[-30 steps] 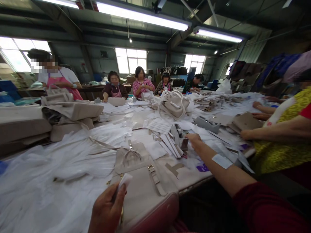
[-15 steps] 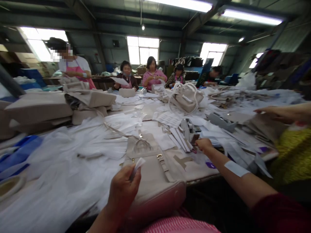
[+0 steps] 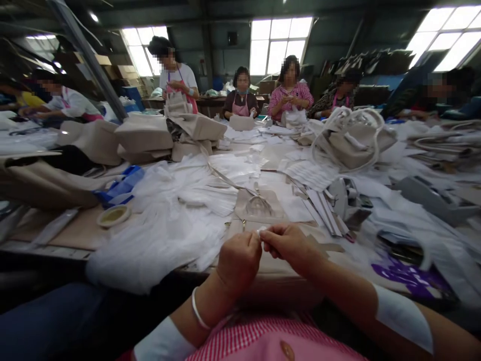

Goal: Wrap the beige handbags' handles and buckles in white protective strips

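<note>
Both hands meet over a beige handbag [image 3: 278, 273] on the table in front of me. My left hand [image 3: 240, 258] is closed, thumb and fingers pinched together. Against it, my right hand [image 3: 289, 245] pinches with thumb and forefinger. A small white strip [image 3: 260, 231] shows between the fingertips; most of it is hidden. Just beyond the hands lies the bag's upper part with a looped handle [image 3: 259, 204], and a strap [image 3: 221, 173] trails off to the left. Small gold-coloured hardware [image 3: 243, 224] sits close to my left knuckles.
White wrapping sheets [image 3: 161, 235] heap up on the left, beside a tape roll [image 3: 113, 215] and blue plastic [image 3: 124, 185]. A grey tape dispenser [image 3: 345, 200] stands right. Beige bags [image 3: 145, 131] are stacked farther back. Several co-workers sit or stand across the table.
My right hand has come from beside the dispenser to meet my left hand over the bag. The view has turned left, and the co-worker's arm at the right is out of sight.
</note>
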`<state>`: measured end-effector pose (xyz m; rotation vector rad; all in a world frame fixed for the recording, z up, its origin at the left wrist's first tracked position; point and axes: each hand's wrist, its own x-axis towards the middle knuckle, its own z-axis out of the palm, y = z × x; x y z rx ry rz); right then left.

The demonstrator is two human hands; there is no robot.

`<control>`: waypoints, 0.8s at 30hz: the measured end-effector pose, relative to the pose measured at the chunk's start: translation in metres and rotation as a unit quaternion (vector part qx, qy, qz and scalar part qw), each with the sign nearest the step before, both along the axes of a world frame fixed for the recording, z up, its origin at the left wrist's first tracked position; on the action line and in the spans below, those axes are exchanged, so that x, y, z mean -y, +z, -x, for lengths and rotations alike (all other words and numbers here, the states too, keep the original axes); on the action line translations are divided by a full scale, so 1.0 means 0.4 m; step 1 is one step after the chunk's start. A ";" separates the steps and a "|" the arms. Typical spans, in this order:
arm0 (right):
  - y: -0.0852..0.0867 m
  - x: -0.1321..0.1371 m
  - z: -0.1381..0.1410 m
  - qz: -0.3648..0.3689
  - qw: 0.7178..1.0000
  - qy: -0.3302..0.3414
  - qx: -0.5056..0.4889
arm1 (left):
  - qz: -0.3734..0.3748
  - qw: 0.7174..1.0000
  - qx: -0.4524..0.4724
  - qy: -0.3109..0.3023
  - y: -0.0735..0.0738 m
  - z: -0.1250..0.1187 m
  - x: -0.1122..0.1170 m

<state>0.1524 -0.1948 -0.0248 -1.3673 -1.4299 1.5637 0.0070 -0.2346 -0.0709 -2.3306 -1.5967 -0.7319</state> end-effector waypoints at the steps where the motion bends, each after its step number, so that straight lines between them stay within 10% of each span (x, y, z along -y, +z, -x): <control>1: -0.006 -0.001 0.008 0.006 1.000 -0.011 0.019 | 0.000 1.000 -0.003 0.000 -0.002 0.000 0.002; 12: -0.052 -0.006 0.017 -0.003 0.997 -0.050 0.063 | -0.035 0.999 -0.018 0.032 -0.035 0.007 0.000; 24: -0.078 0.006 0.017 -0.249 0.954 0.003 0.166 | 0.059 0.991 0.117 0.040 -0.036 0.024 -0.031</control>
